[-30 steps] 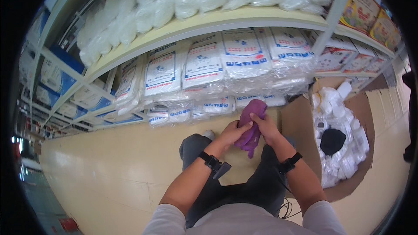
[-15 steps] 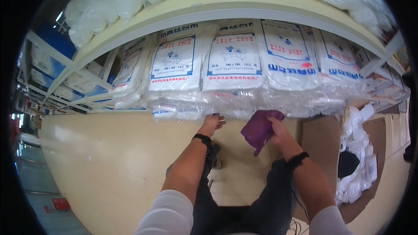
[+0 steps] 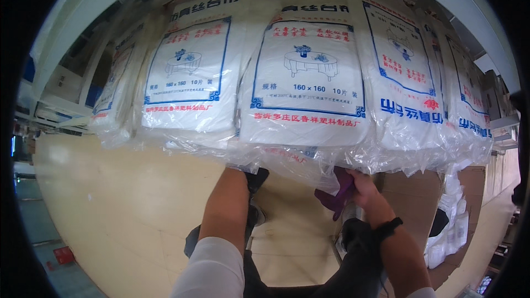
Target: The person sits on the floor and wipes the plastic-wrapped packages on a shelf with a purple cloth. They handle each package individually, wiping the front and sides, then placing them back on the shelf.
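Observation:
My right hand (image 3: 362, 187) is closed on a purple cloth (image 3: 341, 194), just below the front edge of the shelved packs. Part of the cloth hangs down; its upper part goes out of sight under loose clear plastic. My left forearm (image 3: 227, 201) reaches up to the same edge, left of centre. The packs hide that hand and its fingers. Directly above both arms lies a white plastic-wrapped tablecloth pack (image 3: 303, 85) with blue and red print. A similar pack (image 3: 190, 80) sits to its left, another pack (image 3: 398, 72) to its right.
More wrapped packs lie at both ends of the row, under a pale shelf edge (image 3: 469, 5). At the right on the floor, an opened cardboard box (image 3: 406, 209) stands beside white plastic-wrapped goods (image 3: 455, 226). My legs are below, over a beige floor (image 3: 121, 204).
The view has moved closer to the packs, which look larger. My left hand has gone under their front edge out of sight. The right hand, still holding the purple cloth, is now against that edge.

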Demonstrator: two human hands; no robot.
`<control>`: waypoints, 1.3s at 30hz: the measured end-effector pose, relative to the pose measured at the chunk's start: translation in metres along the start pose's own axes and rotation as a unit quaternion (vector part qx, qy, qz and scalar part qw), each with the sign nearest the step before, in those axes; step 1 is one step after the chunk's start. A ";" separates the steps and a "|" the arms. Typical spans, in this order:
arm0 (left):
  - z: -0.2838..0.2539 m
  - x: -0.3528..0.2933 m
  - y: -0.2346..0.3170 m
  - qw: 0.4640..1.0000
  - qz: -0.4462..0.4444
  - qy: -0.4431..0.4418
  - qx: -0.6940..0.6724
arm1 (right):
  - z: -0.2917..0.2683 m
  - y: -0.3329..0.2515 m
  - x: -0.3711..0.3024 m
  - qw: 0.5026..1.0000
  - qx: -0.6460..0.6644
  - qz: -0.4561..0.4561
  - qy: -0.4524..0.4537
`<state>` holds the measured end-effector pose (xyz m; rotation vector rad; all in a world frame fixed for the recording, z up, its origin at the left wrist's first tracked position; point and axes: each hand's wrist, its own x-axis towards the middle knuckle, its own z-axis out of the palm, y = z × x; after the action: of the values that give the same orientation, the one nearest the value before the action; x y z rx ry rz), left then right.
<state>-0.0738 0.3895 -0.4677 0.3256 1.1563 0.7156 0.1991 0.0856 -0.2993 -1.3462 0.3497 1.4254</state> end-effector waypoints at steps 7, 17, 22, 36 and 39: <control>-0.008 0.022 0.014 1.000 0.010 0.010 -0.019 | -0.024 0.002 0.006 0.999 -0.007 -0.029 -0.017; -0.031 0.005 0.003 0.997 0.038 -0.006 -0.064 | 0.021 -0.012 -0.027 0.998 -0.039 -0.043 0.024; -0.054 -0.063 -0.022 0.993 0.054 -0.028 -0.100 | 0.003 -0.008 0.005 0.994 0.019 -0.072 -0.084; -0.047 -0.049 -0.044 0.993 -0.010 -0.043 -0.108 | 0.011 -0.022 -0.013 0.989 -0.011 -0.147 -0.013; -0.064 -0.036 -0.043 0.990 0.044 -0.067 -0.115 | 0.022 -0.030 -0.038 0.986 -0.032 -0.161 0.035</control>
<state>-0.1247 0.3261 -0.4919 0.2280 0.9254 0.8832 0.2032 0.0960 -0.2476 -1.4352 0.1239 1.1303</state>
